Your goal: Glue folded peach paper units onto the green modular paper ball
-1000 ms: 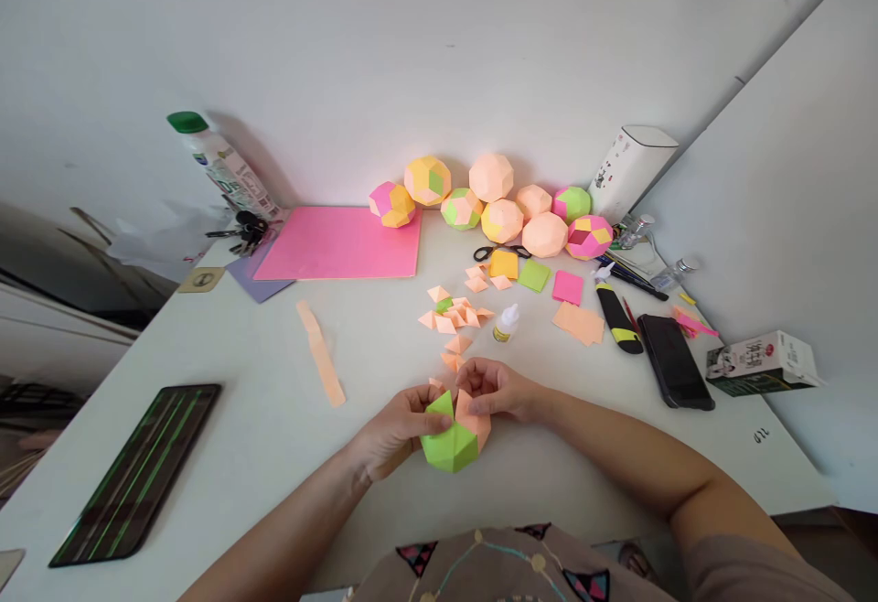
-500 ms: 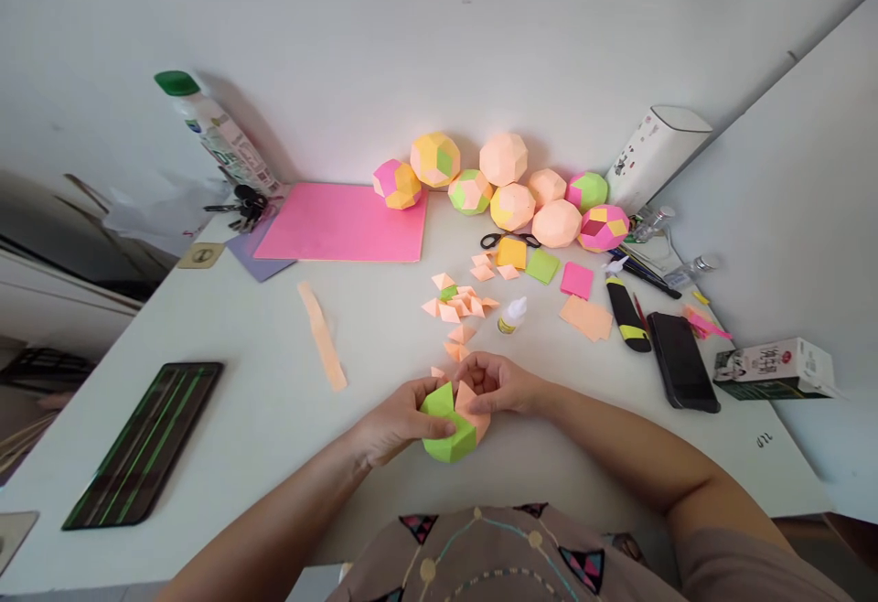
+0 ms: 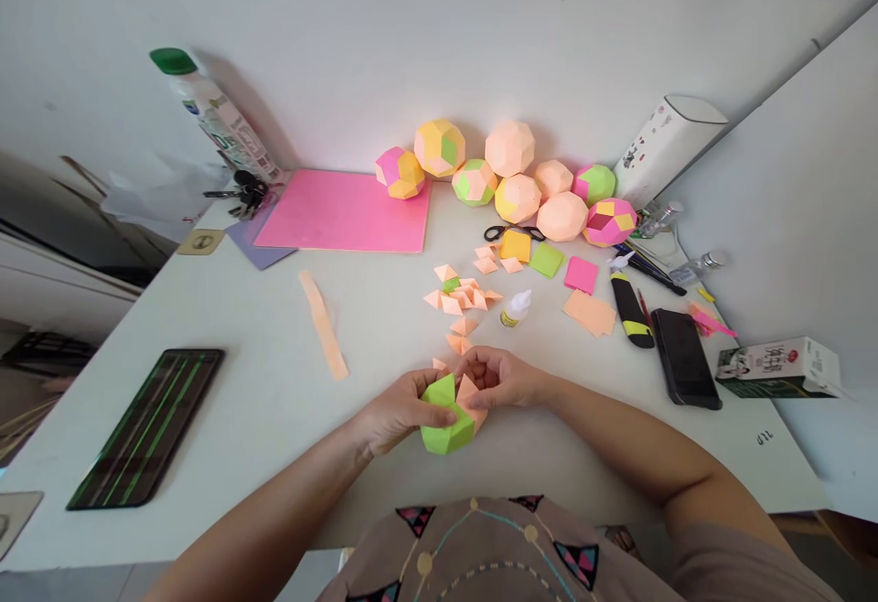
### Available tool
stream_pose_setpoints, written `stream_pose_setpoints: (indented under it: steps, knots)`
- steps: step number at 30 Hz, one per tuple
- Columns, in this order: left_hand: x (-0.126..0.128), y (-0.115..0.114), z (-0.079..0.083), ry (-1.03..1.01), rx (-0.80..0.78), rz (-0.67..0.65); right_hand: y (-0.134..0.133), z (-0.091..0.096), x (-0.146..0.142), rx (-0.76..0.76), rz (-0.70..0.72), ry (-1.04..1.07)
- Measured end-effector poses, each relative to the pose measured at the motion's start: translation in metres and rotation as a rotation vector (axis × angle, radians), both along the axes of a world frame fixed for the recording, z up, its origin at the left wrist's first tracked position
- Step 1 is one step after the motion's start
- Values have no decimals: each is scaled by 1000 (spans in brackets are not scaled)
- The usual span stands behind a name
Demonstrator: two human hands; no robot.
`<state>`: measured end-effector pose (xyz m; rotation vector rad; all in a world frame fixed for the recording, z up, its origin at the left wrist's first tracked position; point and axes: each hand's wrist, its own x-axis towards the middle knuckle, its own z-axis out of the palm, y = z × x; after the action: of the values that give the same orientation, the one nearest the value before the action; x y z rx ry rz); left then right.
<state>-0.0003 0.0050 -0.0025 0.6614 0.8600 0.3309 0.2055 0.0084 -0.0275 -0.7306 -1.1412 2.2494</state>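
Note:
Near the table's front edge, a partly built paper ball [image 3: 445, 433] of green and peach faces is between my hands. My left hand [image 3: 410, 410] grips its green side, thumb across the front. On the right, my right hand [image 3: 504, 381] pinches a peach paper flap [image 3: 467, 393] of the ball between thumb and fingers. Just beyond my hands lie several folded peach paper pieces [image 3: 463, 295], with a small green piece [image 3: 451, 284] among them. A small glue bottle [image 3: 516, 308] with a white cap stands to their right.
Finished paper balls [image 3: 509, 149] line the wall. Before them lie scissors [image 3: 513, 233] and stacks of orange, green [image 3: 547, 260] and pink paper. At right are a cutter [image 3: 631, 311], a phone [image 3: 684, 360] and a carton [image 3: 778, 368]; at left, a peach strip [image 3: 323, 325] and a dark tablet [image 3: 146, 428].
The view has shifted slightly. My hands keep nearly the same hold on the paper ball, and the things on the table have not moved.

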Motion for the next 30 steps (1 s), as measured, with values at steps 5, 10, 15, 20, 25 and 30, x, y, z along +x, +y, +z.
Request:
stream_pose_setpoints:
  steps: [5, 10, 15, 20, 25, 30]
  knots:
    - [-1, 1, -4, -5, 24, 12, 0, 1, 0, 23, 7, -29]
    - [-1, 2, -3, -2, 37, 13, 0, 2, -2, 39, 14, -42]
    - [0, 1, 0, 18, 47, 23, -1, 3, -3, 52, 9, -67]
    - [0, 1, -1, 12, 39, 30, -1, 3, -3, 50, 14, -70]
    - [0, 1, -1, -9, 37, 38, -1, 2, -2, 57, 13, -75]
    - [0, 3, 1, -13, 20, 43, 0, -2, -2, 56, 14, -57]
